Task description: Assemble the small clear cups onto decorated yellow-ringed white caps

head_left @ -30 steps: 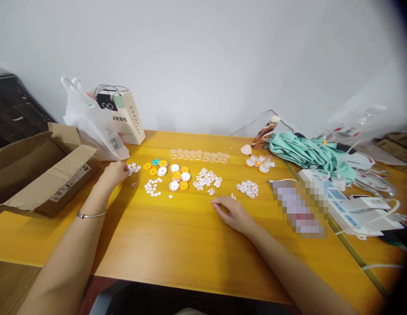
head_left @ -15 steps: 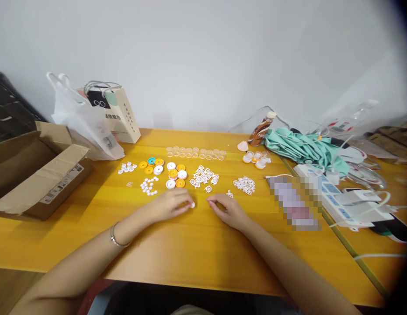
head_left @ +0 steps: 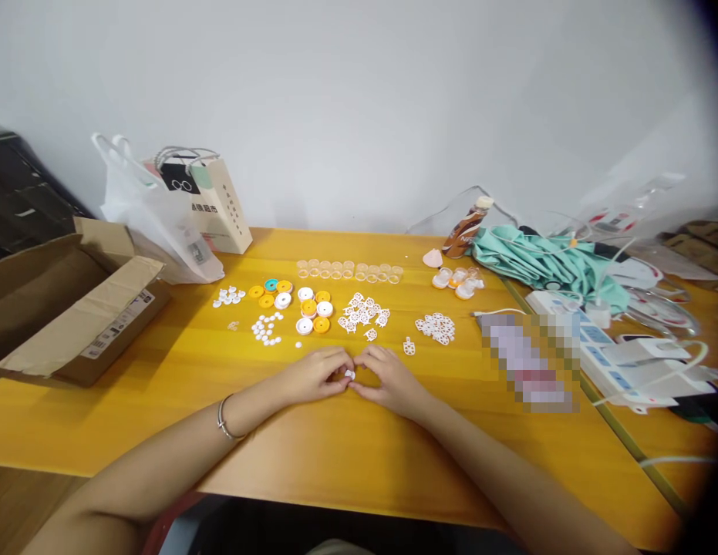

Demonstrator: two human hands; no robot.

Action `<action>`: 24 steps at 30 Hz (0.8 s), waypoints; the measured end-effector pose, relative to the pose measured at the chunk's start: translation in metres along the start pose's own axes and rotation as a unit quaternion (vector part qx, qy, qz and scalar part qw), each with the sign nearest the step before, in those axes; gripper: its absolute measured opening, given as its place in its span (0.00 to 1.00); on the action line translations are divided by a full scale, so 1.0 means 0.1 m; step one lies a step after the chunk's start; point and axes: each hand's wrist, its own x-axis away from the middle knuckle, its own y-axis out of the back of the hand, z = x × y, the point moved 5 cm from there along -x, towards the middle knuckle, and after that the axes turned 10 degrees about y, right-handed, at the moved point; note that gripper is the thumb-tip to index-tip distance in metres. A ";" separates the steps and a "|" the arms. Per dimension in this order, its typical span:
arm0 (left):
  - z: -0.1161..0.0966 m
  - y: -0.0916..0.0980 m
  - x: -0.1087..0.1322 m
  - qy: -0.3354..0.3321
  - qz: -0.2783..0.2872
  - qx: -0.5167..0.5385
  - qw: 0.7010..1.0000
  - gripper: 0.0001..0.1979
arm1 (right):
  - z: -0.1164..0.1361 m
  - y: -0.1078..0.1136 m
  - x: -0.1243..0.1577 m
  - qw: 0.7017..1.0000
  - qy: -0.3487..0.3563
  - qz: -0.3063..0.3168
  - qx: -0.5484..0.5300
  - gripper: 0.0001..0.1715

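Observation:
My left hand [head_left: 319, 375] and my right hand [head_left: 393, 381] meet low over the middle of the table, fingertips almost touching. Between them is a small white plastic piece [head_left: 350, 375], pinched by fingers of both hands and partly covered. Just beyond lie a pile of white openwork plastic parts [head_left: 362, 312] and one such part [head_left: 371, 334] on its own. Small white discs [head_left: 266, 330] are scattered to the left, with a single disc [head_left: 298, 344] near my left hand. To the right are flat white cut-out pieces [head_left: 436, 327] and a separate one [head_left: 409, 346].
Yellow and white wheel-shaped parts [head_left: 314, 311] and a row of clear cups [head_left: 347, 270] stand farther back. An open cardboard box [head_left: 121, 327] and bags [head_left: 220, 204] are at left. A bottle [head_left: 467, 227], green cloth [head_left: 544, 258] and power strip [head_left: 601, 354] sit at right.
My hands have come together; the white piece from my left hand is now between both. The single disc by my left hand and the separate cut-out piece now show fully.

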 end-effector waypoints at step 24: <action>1.07 1.00 0.01 0.374 -0.227 -0.291 0.851 0.17 | 0.00 0.05 0.00 0.999 -0.019 0.003 -0.029 0.10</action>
